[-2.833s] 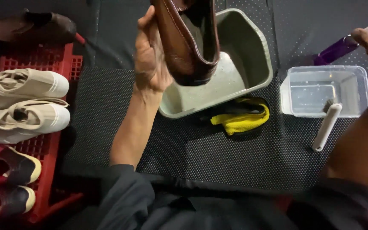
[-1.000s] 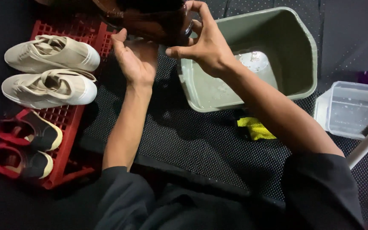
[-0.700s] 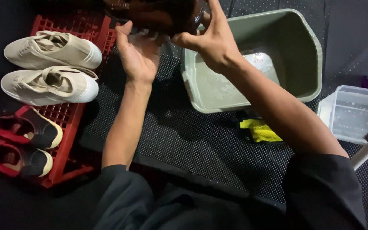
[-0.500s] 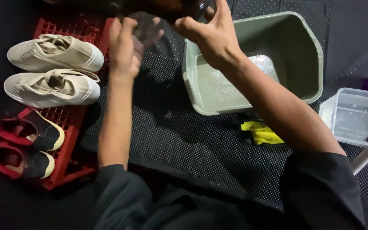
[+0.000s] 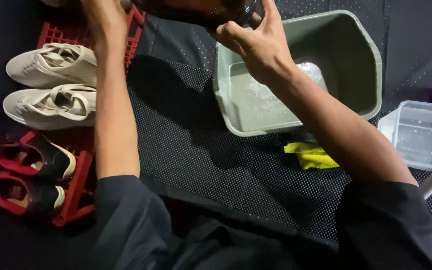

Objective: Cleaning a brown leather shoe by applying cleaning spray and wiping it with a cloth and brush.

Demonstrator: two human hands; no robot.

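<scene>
Shoe point(image 5: 201, 9), brown, up at mat's far edge, above green basin point(image 5: 371, 65) so drips fall in. Right hand point(image 5: 256, 45) pinching heel; left hand point(image 5: 101, 20) probably steadying toe, grip cut off.

Both bare forearms reach forward and up out of dark sleeves toward the brown shoe point(image 5: 201, 9) at the top edge. The right hand point(image 5: 256, 45) grips the shoe's near end, fingers curled around it, thumb on the left side of that end. The left hand point(image 5: 101, 20) is raised just left of the shoe, its fingertips cut off from view.
</scene>
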